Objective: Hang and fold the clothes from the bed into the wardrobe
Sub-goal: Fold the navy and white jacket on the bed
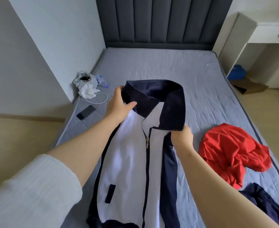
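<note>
Head view shows a white-and-navy zip jacket point(132, 153) lying front-up on the bed point(176, 63), at the middle of the mattress and running toward 6 o'clock, its zipper pull point(147, 142) partway down the open top. Its navy collar point(160, 96) is lifted off the mattress at 12 o'clock of the jacket. The left hand point(119, 105) grips the collar's end at 10 o'clock, thumb laid over the cloth and fingers curled behind it. The right hand point(182, 137) pinches the collar's other end at 2 o'clock. A crumpled red garment point(231, 152) lies at 3 o'clock, apart from the jacket, and a dark navy garment point(265, 204) lies at 5 o'clock. At 9 o'clock a phone point(86, 112) rests near the mattress edge, and at 10 o'clock a white bag point(86, 83) sits by a white cable point(101, 100). The padded headboard point(160, 22) stands at 12 o'clock.
</note>
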The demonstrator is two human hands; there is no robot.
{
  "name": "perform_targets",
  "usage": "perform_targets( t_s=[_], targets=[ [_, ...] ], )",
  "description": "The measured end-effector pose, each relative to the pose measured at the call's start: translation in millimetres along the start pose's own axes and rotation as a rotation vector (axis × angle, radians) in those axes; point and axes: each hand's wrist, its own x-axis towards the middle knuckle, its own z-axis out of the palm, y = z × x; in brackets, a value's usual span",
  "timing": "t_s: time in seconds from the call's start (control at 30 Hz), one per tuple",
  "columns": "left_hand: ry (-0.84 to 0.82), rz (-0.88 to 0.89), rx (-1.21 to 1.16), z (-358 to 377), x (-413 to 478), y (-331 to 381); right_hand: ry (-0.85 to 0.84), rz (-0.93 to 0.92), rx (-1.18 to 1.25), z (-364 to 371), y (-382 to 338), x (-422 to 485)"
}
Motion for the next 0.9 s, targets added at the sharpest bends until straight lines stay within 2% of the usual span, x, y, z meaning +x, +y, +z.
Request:
perform_targets(
  t_s=[0.1,0.23,0.37,0.57,0.7,0.9],
  targets=[
    [-0.122,-0.052,-0.002,34.4,40.6,-9.5,-0.151,-0.15,0.075,18.7,2.3,51.9],
    [-0.313,-0.155,0.151,77.4,44.2,-49.4,-0.277,-0.126,-0.187,43.4,38.5,82.8],
    [-0.438,-0.21,0.237,107.0,33.7,-92.1,-0.374,-0.011,-0.206,54.8,81.9,87.0],
    [-0.591,-0.301,0.284,150.6,8.6,-155.0,-0.436,0.106,-0.246,68.3,144.0,82.0],
    [-0.682,-0.348,0.35,178.7,-31.3,-212.1,-0.455,0.223,-0.286,79.3,209.5,59.3],
    [-0.933,-0.299,0.476,206.7,-116.8,-305.2,-0.467,0.43,-0.34,94.3,313.6,-5.7]
  ],
)
